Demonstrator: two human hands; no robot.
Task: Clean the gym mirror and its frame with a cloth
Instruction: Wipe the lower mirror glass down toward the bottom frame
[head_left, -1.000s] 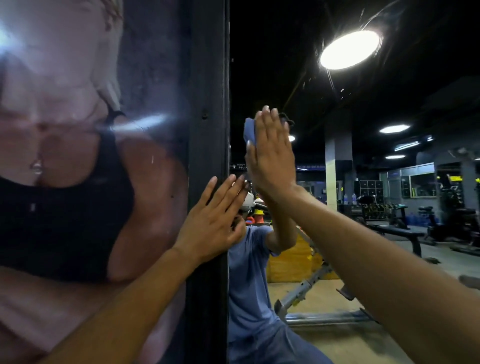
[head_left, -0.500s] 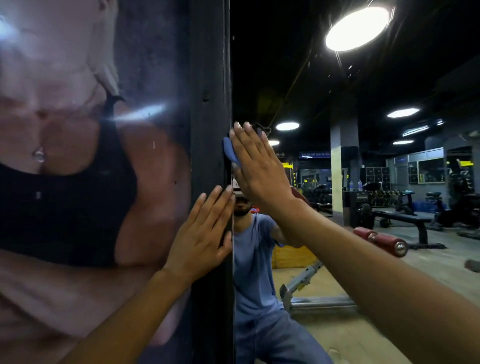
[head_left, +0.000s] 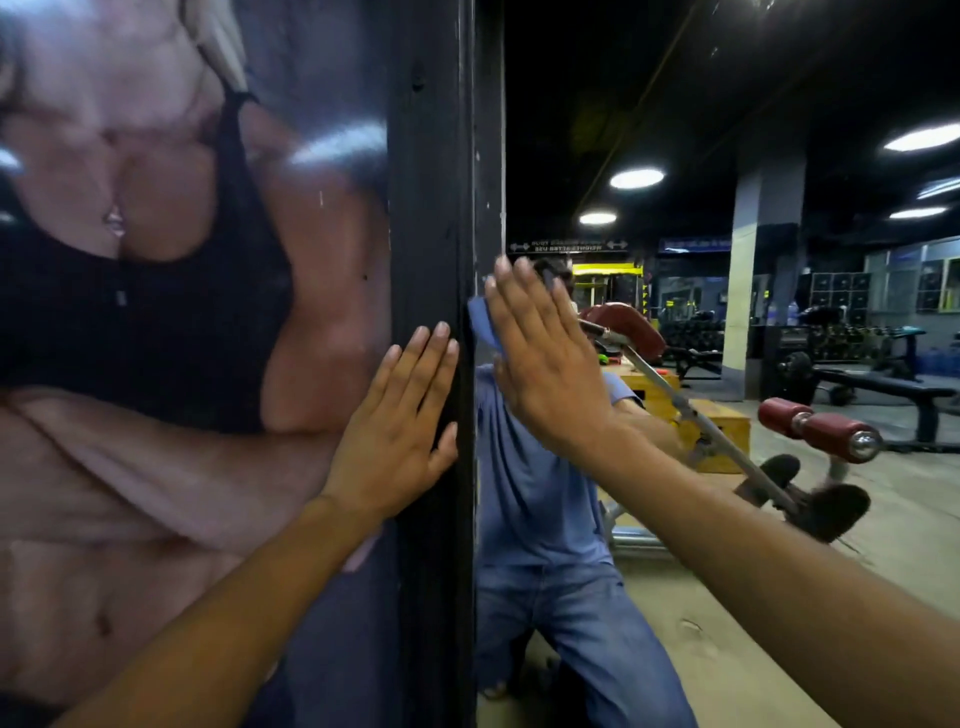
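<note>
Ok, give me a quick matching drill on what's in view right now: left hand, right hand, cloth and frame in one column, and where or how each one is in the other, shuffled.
Things:
1. left hand
2. right hand
3. cloth
4. frame

Places or states:
A. blue, pinned flat against the mirror glass
B. black upright strip between the poster and the mirror
C. flat with straight fingers, resting on the frame
D. flat with straight fingers, pressing the cloth to the mirror

Pairs: 1-C, 2-D, 3-A, 4-B
</note>
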